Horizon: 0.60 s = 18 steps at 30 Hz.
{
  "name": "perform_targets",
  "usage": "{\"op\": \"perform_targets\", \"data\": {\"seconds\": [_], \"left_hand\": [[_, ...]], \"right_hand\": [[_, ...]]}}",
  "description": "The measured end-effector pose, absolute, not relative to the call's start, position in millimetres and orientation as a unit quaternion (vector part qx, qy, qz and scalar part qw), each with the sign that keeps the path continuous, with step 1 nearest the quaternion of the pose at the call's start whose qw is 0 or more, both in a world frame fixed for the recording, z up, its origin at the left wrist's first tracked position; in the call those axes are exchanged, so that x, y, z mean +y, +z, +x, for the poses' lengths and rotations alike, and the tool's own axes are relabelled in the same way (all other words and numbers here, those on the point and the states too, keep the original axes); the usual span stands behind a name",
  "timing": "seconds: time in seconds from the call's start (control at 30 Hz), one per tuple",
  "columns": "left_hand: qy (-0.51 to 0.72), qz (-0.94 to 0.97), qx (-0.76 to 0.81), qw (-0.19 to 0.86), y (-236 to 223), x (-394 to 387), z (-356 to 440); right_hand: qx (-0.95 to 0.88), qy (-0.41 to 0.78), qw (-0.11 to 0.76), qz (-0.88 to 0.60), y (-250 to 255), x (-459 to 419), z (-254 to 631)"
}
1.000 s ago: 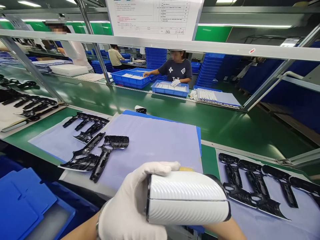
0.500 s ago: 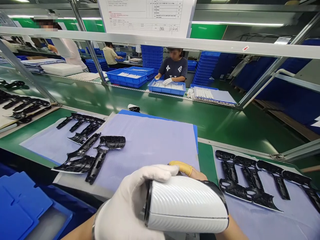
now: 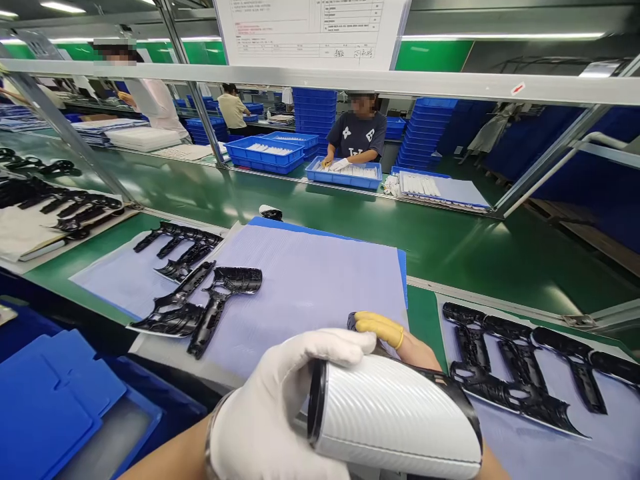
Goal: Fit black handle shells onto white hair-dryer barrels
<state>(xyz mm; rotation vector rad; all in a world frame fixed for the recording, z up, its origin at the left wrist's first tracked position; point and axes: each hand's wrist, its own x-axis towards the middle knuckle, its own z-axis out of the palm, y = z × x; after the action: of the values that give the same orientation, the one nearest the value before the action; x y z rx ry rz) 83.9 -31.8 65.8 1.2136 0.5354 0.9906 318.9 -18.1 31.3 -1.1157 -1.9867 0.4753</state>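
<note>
**A:** Closest in?

**B:** Left hand (image 3: 280, 407), white cotton glove, clenched on a white ribbed shell (image 3: 395, 417). Fingers wrap over the shell's top edge. Shell sits low in view, just above the lower frame edge, with a black rim at its open end and a black band along the far side.

**A:** Right hand?

**B:** Right hand (image 3: 415, 353) is mostly behind the shell. Yellow finger cots (image 3: 377, 328) on its fingers, which reach out past the shell's far edge onto the lilac sheet's corner. A small dark tip shows at their end; too small to name. Can't tell if this hand is gripping anything.

**A:** Around the hands?

**B:** Lilac corrugated sheet (image 3: 305, 287) on the green bench (image 3: 425, 320), black moulded frames (image 3: 200, 313) lying flat on it, left of the hands. A second row of black frames (image 3: 515, 367) on another sheet, right of the shell. Blue tray (image 3: 50, 407) at lower left, below the bench edge.

**A:** Further out?

**B:** Small black-and-white part (image 3: 271, 213) just past the sheet's far edge. Across the line a co-worker (image 3: 357, 127), dark T-shirt, one white glove, has both hands at a blue crate (image 3: 344, 175) of white pieces. Stacked blue crates (image 3: 314, 113) behind.
</note>
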Motion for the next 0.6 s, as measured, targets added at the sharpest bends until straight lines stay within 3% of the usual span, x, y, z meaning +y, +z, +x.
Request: {"op": "perform_targets", "data": {"seconds": [0.17,0.6], "left_hand": [[0.433,0.514,0.247,0.698,61.1,-33.2,83.8],[0.454,0.506,0.224,0.698,69.6,-34.3,86.3]], "right_hand": [[-0.801,0.201,0.384,-0.413,35.4,-16.4,322.0],[-0.810,0.102,0.416,-0.401,36.7,-10.5,321.0]]}}
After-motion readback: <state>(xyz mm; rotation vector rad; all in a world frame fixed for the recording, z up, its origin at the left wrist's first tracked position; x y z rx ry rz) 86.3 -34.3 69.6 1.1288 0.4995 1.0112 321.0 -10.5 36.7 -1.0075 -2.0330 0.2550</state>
